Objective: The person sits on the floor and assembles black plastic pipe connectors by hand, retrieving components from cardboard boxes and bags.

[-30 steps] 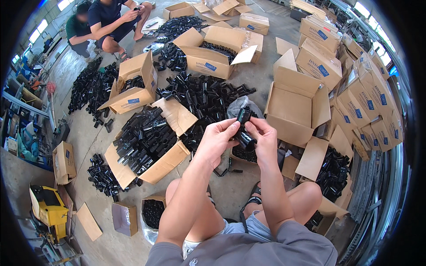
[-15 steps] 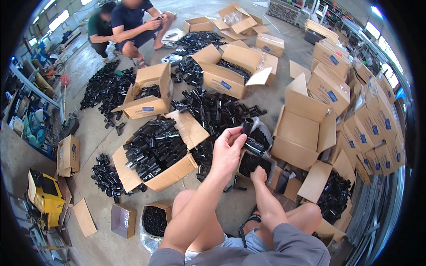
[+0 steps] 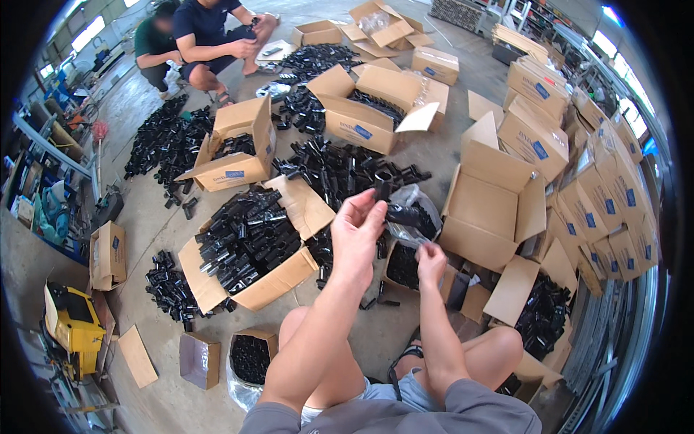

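Observation:
My left hand [image 3: 358, 230] is raised over the work area, thumb and fingers closed on a black tubular fitting [image 3: 403, 215]. One open tube end of it points up, and another arm slants off to the right. My right hand [image 3: 431, 263] is just above a small carton of little black parts [image 3: 403, 266], its fingertips pinched together. Whatever lies between those fingertips is too small to make out. Beyond the fitting is a clear plastic bag [image 3: 423, 206] with dark contents.
A large open carton full of black fittings [image 3: 249, 242] stands to the left. An open carton [image 3: 483, 210] is at the right, near stacked closed cartons [image 3: 603, 195]. Loose black fittings [image 3: 332, 170] are heaped ahead. Two people [image 3: 206, 50] crouch at the far left.
My right hand has come up out of the small carton, its fingers pinched. My left hand has shifted slightly left with the fitting. The view has moved a little.

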`<state>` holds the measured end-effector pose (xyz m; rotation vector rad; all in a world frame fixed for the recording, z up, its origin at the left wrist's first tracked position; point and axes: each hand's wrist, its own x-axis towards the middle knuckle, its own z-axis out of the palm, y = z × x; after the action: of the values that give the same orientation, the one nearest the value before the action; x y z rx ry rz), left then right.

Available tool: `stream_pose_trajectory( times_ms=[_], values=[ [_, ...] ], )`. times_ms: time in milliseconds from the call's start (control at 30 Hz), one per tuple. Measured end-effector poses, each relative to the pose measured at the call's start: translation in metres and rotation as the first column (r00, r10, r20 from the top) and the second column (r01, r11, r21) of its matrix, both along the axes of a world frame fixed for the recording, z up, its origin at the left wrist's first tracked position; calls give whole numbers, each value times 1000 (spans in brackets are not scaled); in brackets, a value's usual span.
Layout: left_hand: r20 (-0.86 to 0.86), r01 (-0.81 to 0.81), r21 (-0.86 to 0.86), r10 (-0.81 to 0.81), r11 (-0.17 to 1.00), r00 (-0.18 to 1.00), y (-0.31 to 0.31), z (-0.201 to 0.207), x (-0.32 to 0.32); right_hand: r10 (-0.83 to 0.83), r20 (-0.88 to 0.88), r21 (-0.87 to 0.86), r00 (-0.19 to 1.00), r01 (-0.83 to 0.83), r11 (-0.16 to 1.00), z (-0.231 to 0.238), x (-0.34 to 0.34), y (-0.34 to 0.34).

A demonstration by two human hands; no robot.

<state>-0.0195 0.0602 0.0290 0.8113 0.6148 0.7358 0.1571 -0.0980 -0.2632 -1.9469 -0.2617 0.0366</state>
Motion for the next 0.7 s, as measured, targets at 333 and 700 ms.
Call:
stream_pose_trajectory(
  times_ms=[333, 700],
  values=[
    [1, -20, 111, 20, 994, 1000, -9, 5, -4, 381, 353, 150, 854, -454, 878, 315, -75, 57],
    [52, -46, 299, 32, 953, 998, -18, 11, -6, 338, 283, 225, 898, -404, 887, 304, -85, 61]
  ],
)
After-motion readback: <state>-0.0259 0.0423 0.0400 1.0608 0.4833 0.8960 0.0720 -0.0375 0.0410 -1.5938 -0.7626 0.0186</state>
